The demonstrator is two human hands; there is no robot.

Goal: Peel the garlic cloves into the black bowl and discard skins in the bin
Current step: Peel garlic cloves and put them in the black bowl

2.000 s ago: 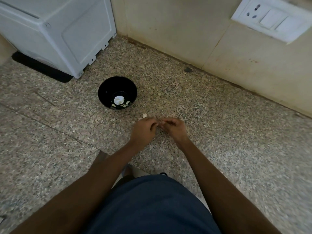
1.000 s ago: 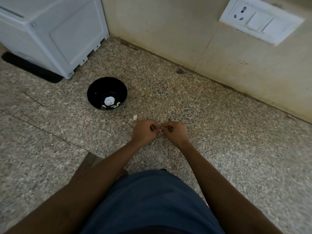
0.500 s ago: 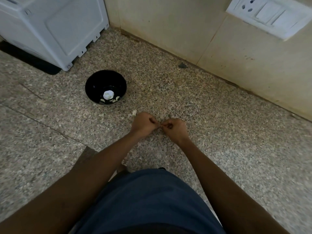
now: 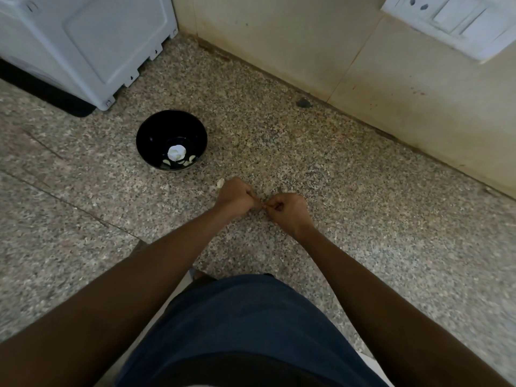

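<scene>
Over the last two seconds I see little change: my left hand (image 4: 236, 197) and right hand (image 4: 289, 210) have stayed knuckle to knuckle at mid-frame, only the view drifting, so I judge one clove is still being skinned. Both are clenched, fingertips pinching something tiny between them that I cannot make out. The black bowl (image 4: 148, 129), upper left, holds peeled garlic cloves (image 4: 176, 152); a scrap of skin (image 4: 220, 182) lies beside my left hand

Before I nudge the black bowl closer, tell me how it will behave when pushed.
The black bowl looks small and holds only a garlic head and a few peeled cloves, so it is probably light. It narrows toward its base, so a high push may tip it. The speckled stone counter looks smooth; a low push should slide it.
</scene>
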